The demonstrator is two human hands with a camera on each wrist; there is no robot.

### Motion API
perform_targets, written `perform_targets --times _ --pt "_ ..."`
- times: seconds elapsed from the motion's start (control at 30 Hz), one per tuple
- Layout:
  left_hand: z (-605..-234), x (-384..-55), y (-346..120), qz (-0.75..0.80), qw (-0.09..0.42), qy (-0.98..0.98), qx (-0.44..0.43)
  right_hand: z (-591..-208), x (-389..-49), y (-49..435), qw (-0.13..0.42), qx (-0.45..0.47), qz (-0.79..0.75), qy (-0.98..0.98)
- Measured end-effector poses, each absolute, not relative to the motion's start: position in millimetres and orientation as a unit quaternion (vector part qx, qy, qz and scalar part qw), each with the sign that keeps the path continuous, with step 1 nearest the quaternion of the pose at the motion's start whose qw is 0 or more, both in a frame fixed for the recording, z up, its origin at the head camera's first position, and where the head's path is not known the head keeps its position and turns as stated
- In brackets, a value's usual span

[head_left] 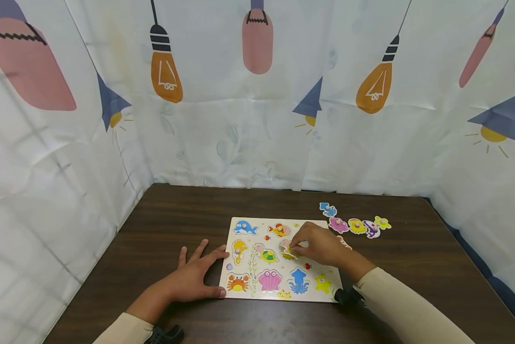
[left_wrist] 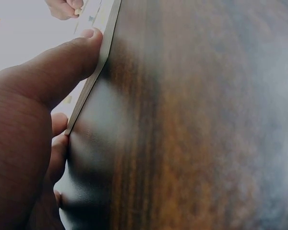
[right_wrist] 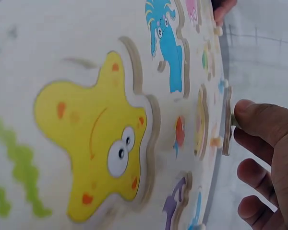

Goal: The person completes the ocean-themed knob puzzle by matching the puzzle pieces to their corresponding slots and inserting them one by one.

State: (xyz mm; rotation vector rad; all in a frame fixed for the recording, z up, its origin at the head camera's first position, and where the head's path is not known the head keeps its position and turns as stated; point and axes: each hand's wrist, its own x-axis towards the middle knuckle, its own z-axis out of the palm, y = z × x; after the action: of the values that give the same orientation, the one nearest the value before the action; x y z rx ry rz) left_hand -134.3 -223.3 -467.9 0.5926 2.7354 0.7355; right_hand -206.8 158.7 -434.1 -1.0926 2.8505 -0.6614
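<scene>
The person is wearing plain beige sleeves. Behind the left hand (head_left: 197,277), the left sleeve (head_left: 126,328) is ending in a simple edge, and a black wrist device (head_left: 174,333) with a rounded end is sitting on the thumb side. Behind the right hand (head_left: 317,243), the right sleeve (head_left: 408,306) is showing faint creases, and a dark wrist unit (head_left: 345,296) is jutting out, also on the thumb side.

Board (head_left: 285,267) on table (head_left: 175,224), loose pieces (head_left: 338,225) right

Head view bright; grid-like shadows on white lamp-print fabric curtain (head_left: 29,215). Left wrist: dark-brown wood-grain table (left_wrist: 197,124) blurred, glare at right.
</scene>
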Motion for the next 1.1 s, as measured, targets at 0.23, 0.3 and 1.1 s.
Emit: perform_targets --times 0.23,0.3,1.1 --pt "-468.0 -134.6 -223.2 0.253 0.124 0.938 0.201 -433.0 -206.2 145.0 0.015 -0.350 -0.213 0.912" --pt "-468.1 -134.6 -223.3 0.254 0.125 0.938 0.200 -432.5 -206.0 141.2 0.022 -0.349 -0.214 0.912" --pt "-467.0 -133.2 -222.3 0.256 0.125 0.938 0.199 -441.4 -209.2 108.3 0.038 -0.369 -0.214 0.903"
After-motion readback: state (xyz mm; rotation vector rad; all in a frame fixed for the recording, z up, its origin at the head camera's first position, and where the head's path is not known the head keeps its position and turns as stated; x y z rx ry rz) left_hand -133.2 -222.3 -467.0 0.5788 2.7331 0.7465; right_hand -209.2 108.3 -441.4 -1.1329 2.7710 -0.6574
